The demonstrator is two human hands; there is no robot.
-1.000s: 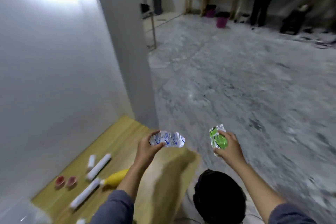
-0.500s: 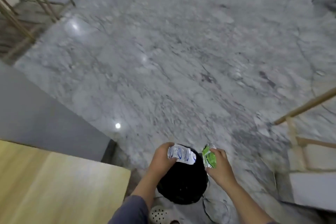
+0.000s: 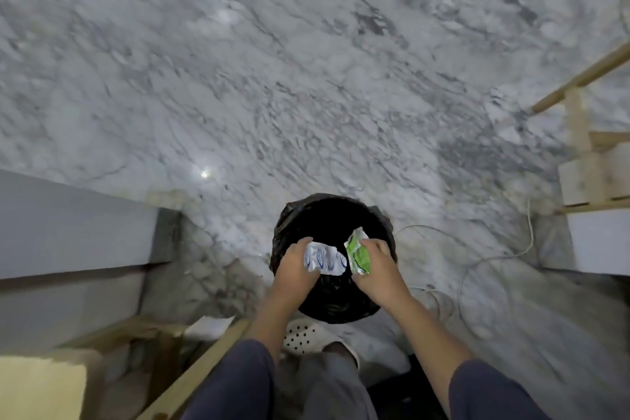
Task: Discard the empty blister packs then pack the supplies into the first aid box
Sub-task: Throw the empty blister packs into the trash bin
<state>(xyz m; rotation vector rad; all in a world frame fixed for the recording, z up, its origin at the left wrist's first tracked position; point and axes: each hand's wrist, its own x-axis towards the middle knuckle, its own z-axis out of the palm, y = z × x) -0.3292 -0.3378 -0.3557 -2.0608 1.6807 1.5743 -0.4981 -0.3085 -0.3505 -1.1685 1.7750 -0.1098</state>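
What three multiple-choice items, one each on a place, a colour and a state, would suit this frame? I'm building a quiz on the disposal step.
1. Where are both hands?
A. Over the black-lined bin
B. Over a table
C. Inside a first aid box

2. What colour is the blister pack in the right hand?
A. Red
B. Green
C. Yellow

3. What state are the packs in?
A. Lying in the bin
B. Gripped in the hands
C. Dropped on the floor

Answers:
1 A: the left hand and right hand sit above the opening of the bin.
2 B: the green blister pack is in the right hand; the left holds the white and blue blister pack.
3 B: fingers close on each pack, neither released.
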